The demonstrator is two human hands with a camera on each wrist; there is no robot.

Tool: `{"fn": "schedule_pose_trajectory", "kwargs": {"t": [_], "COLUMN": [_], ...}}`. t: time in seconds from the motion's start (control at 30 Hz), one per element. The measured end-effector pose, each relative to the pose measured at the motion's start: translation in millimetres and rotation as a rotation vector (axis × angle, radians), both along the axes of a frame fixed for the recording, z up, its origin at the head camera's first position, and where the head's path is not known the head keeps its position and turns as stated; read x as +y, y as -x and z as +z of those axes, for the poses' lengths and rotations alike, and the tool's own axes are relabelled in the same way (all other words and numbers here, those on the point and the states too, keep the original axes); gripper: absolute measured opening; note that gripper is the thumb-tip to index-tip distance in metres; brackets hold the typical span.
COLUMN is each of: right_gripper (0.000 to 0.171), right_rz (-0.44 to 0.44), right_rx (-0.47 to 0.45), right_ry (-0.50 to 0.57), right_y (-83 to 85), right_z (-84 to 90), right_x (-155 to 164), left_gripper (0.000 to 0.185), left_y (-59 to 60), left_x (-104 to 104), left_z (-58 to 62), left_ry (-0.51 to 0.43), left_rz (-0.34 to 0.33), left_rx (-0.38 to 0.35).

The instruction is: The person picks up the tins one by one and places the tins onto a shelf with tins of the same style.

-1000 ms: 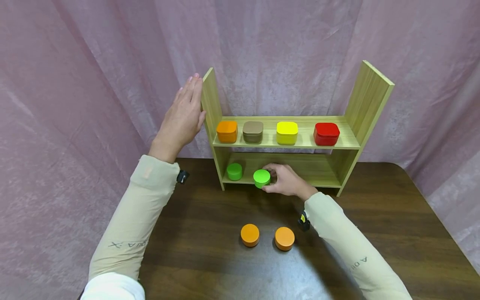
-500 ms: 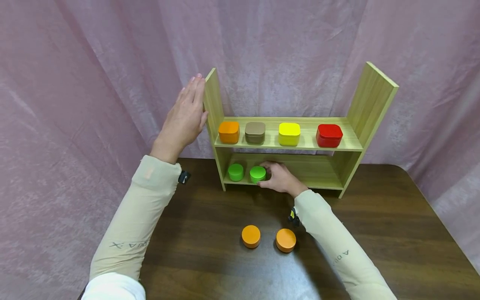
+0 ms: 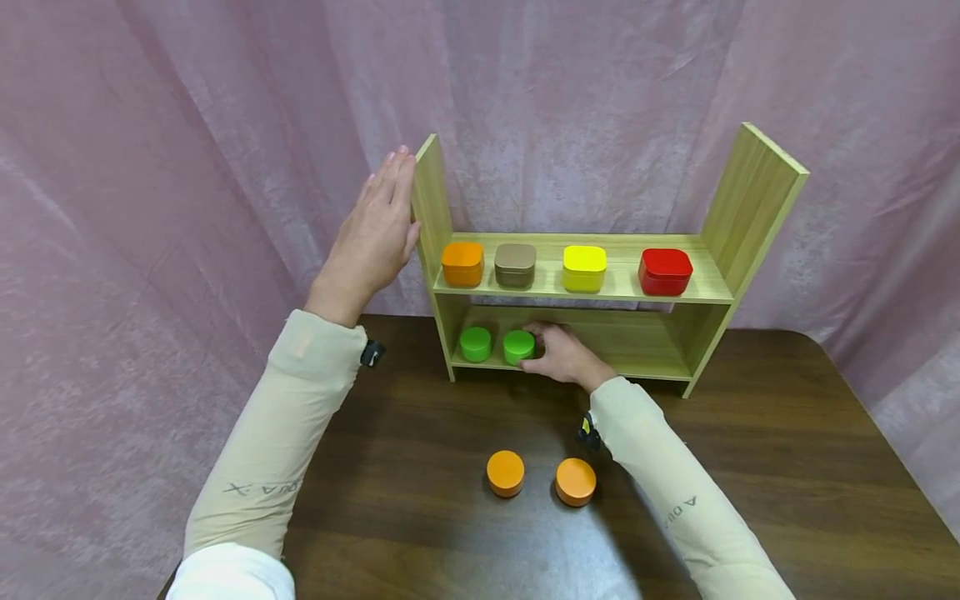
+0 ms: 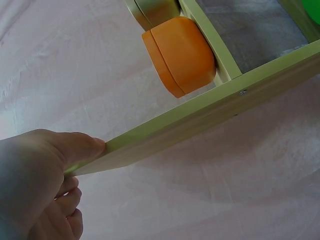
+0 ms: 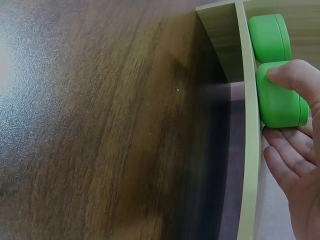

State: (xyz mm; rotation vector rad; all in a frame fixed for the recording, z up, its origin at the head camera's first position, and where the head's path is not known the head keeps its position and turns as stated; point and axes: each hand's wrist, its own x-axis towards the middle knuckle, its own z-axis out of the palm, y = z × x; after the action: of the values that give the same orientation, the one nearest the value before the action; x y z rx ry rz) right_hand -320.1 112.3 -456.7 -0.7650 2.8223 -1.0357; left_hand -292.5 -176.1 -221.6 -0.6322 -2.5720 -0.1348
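My right hand [image 3: 561,354] holds a round green tin [image 3: 518,347] on the lower board of a light wooden shelf [image 3: 585,296]. In the right wrist view the thumb [image 5: 292,77] lies on the tin's side, with other fingers close below it. A second green tin [image 3: 476,344] stands just to its left, by the side panel. With its fingers straight, my left hand [image 3: 371,229] rests along the outside of the shelf's left panel [image 4: 165,122]. Its thumb [image 4: 82,147] touches the panel's front edge in the left wrist view.
On the upper board stand square-shaped tins: orange [image 3: 462,264], brown [image 3: 515,265], yellow [image 3: 584,268] and red [image 3: 665,272]. Two round orange tins [image 3: 506,473] sit on the dark wooden table [image 3: 420,533] before the shelf. A pink curtain [image 3: 562,100] hangs behind.
My right hand has moved the green tin slightly left and back onto the lower board, closer to the other green tin. My left hand has stayed at the panel while the view shifted slightly.
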Motion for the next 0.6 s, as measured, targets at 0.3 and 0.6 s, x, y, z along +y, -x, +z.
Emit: {"fn": "schedule_pose_trajectory", "kwargs": {"t": [0.3,0.6], "right_gripper": [0.058,0.072], "right_rz": [0.018,0.018], "right_rx": [-0.007,0.014], "right_ry": [0.01,0.004], "right_y": [-1.8,-17.7], "right_z": [-0.9,6.6], "right_x": [3,24], "left_gripper": [0.079,0.079], "left_y": [-0.7,-2.9], "left_x": [1,2], "left_z": [0.0,1.0], "left_ry": [-0.001,0.002], "left_rz": [0.006,0.005], "left_rx": [0.001,-0.004]}}
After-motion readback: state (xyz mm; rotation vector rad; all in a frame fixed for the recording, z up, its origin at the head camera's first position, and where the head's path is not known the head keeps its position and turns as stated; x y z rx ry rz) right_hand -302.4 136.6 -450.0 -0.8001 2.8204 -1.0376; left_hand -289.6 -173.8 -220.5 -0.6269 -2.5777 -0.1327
